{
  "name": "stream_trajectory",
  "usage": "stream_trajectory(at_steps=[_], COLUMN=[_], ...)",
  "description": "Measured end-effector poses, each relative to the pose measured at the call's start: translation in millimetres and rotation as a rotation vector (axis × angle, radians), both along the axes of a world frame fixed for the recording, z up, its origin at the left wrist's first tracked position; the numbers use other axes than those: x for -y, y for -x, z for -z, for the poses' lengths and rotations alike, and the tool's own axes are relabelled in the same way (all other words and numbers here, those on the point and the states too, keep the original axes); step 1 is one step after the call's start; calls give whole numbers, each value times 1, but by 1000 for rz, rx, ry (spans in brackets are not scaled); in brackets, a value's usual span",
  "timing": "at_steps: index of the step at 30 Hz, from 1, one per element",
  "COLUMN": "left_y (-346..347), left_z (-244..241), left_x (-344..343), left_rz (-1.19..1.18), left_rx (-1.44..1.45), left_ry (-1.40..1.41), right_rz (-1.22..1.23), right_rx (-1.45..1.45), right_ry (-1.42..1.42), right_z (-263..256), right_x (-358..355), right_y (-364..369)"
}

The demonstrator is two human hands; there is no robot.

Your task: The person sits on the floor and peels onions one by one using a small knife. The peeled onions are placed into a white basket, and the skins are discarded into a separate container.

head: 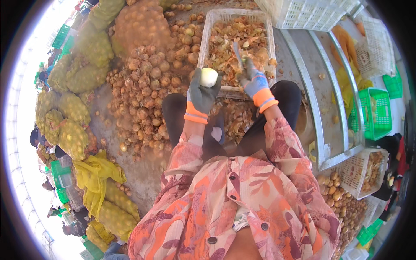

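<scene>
A peeled white onion point(208, 77) rests in my left hand point(202, 92), which wears a dark-palmed glove with an orange cuff. My right hand point(254, 81), gloved in the same way, grips a knife point(237, 53) whose blade points away from me. Both hands are at the near end of a white plastic crate point(273, 52) holding loose onion skins point(239, 32). The knife's handle is mostly hidden by my fingers. To the left of my legs lies a large heap of unpeeled onions point(146, 87).
Full yellow mesh sacks point(74, 138) line the left side. A metal frame point(320, 130) lies to the right, with a white crate point(312, 14) at its far end. Beyond it are a green crate point(370, 113) and a crate of skins point(360, 174). More skins point(237, 120) cover the floor between my legs.
</scene>
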State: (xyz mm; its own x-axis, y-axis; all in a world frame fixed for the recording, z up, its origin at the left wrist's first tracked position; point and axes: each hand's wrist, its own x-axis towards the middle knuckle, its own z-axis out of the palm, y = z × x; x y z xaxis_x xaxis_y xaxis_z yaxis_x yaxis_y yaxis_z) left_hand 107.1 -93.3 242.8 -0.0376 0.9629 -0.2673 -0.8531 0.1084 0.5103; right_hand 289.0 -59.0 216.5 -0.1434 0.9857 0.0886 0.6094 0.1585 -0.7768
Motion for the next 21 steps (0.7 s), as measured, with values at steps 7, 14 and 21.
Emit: stream_trajectory(at_steps=[7,14,21], left_y=[-1,25,-104], left_z=[13,25,-267], left_x=[-8,-91,-209], left_rz=[44,296,305], left_rx=[-62,-318,-421], left_ry=[121,476,-698], right_rz=[-137,149,109], right_rx=[-170,-266,-186], right_ry=[-195,-57,2], right_z=[-14,52,39], right_x=[39,1,6], right_y=[23,-20,-17])
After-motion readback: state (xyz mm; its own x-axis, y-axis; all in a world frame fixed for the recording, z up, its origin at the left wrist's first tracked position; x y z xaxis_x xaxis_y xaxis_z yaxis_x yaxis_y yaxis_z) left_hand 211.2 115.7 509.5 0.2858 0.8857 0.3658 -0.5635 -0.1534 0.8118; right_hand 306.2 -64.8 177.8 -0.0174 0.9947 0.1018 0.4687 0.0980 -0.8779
